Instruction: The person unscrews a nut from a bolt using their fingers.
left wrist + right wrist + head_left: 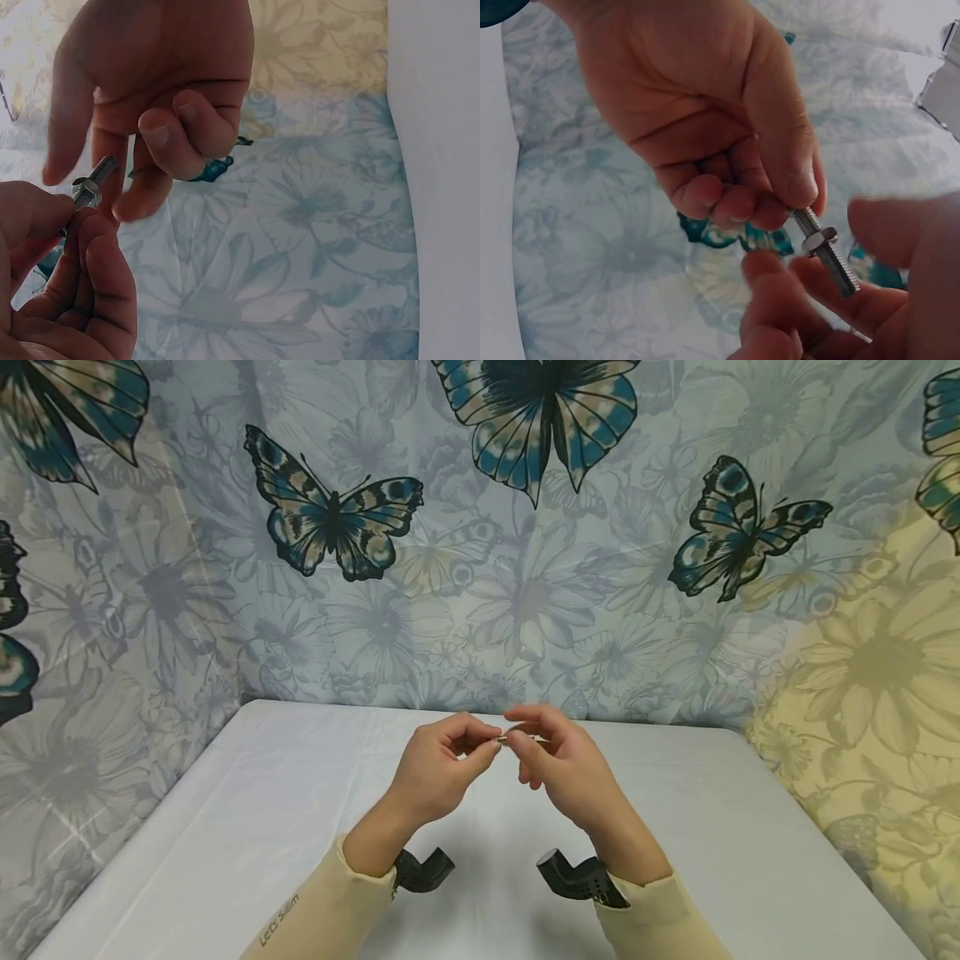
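The thumb and fingers of the left hand [438, 770] pinch 1 end of a metal bolt [841, 276], held in the air above the table between the 2 hands. The nut [814, 241] sits around its shank with thread showing on either side, so I'd judge the work partway: the nut is on, short of the free tip. Whether it has farther to go or is to come off, I can't tell. The right hand [572, 768] has its thumb and fingers parted about that tip, seemingly gripping nothing. Cream sleeves [330, 906] follow, with 1 black device [423, 871] showing at each wrist. Below spreads a white-covered table [285, 827]; behind it hangs floral fabric [517, 593] printed with teal butterflies [333, 514], yellower towards the right.
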The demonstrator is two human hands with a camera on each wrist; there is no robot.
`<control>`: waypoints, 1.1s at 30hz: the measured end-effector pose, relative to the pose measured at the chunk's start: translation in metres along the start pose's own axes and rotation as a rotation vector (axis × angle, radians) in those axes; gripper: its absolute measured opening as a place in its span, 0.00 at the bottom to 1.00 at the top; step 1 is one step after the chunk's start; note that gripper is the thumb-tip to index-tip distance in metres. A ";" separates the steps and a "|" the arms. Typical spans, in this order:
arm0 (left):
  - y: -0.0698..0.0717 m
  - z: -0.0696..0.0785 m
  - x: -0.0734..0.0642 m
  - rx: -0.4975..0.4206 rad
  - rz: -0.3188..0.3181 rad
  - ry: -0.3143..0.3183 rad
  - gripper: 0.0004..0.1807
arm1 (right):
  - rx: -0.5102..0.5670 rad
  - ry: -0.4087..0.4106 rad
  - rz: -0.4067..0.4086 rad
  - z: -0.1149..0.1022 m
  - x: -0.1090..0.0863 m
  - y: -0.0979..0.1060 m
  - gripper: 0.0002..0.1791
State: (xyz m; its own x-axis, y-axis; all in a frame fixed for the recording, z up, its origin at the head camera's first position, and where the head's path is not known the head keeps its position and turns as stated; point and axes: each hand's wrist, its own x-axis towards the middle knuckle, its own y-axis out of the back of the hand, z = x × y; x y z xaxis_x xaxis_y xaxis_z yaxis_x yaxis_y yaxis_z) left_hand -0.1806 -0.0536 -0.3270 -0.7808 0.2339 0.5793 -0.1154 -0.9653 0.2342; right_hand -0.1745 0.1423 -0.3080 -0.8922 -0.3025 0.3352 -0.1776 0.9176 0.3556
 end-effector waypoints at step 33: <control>0.000 0.000 -0.001 0.002 -0.008 0.002 0.04 | 0.017 0.024 0.028 0.000 0.000 -0.001 0.05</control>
State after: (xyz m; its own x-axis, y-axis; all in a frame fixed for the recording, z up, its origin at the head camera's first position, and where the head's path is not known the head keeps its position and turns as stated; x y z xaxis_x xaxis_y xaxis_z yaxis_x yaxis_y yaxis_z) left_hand -0.1798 -0.0533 -0.3271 -0.7809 0.2414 0.5761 -0.1203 -0.9632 0.2405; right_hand -0.1741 0.1409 -0.3081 -0.8869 -0.2824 0.3655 -0.1598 0.9300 0.3310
